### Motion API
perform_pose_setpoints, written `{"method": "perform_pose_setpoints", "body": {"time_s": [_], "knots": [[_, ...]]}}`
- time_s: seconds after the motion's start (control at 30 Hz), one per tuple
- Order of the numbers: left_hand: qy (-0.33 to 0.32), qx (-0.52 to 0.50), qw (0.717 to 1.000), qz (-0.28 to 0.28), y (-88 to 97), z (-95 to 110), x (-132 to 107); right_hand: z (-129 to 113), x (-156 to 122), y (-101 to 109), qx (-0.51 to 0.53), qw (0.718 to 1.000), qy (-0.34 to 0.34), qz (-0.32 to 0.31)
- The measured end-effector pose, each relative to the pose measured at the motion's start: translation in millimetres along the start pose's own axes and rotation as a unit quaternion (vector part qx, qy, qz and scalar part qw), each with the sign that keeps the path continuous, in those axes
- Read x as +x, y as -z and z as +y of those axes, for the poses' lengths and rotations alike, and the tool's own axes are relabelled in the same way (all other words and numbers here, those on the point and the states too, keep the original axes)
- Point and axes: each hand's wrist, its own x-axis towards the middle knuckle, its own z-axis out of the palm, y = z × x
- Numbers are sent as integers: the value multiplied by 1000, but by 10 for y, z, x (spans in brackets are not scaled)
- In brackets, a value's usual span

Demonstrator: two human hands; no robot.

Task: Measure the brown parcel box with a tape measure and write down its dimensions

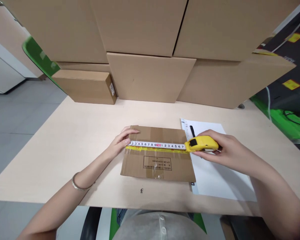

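Observation:
A flat cardboard box (157, 168) with printed text lies in front of me, a strip of yellow tape along its top. Across it stretches the white blade (162, 145) of a tape measure, from the left edge to the right edge. My right hand (223, 146) is closed around the yellow tape measure case (205, 143) at the box's right side. At the left edge, my left hand (119, 141) has its thumb at the blade's end and its fingers bent over the box's far corner. The blade's tip is partly hidden by the thumb.
White paper sheets (215, 180) lie to the right, partly under the box, with a black pen (192, 131) on them. A small carton (90, 86) stands at the back left. Large cardboard boxes (150, 76) form a wall behind the table (65, 150).

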Motion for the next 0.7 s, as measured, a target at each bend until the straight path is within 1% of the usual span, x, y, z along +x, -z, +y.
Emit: {"method": "perform_pose_setpoints", "body": {"time_s": [0.07,0.17,0.27,0.37,0.43,0.5,0.57,0.6,0.63,0.7], "knots": [[5,-11,1000,-3,8,1,2,-204,137,-44,-30,999,31,-19],[17,-25,1000,-4,-5,17,16,-531,436,-220,-92,992,80,-32],[18,-92,995,21,-76,36,37,-831,768,-474,-135,973,189,-7],[42,-178,982,54,-167,33,59,-1067,1009,-679,-126,956,263,-18],[61,-185,979,60,-189,34,70,-1157,1080,-720,-107,952,287,-23],[51,-149,985,64,-155,79,70,-1165,1071,-653,-80,950,301,-20],[3,-53,996,77,-85,213,46,-1082,988,-491,-31,953,301,-25],[-31,19,996,85,-54,318,22,-1013,923,-389,-2,956,293,-36],[-68,101,988,92,-37,445,-10,-932,846,-285,26,958,281,-52],[-135,219,963,79,-74,727,-91,-762,673,-102,63,958,262,-95]]}}
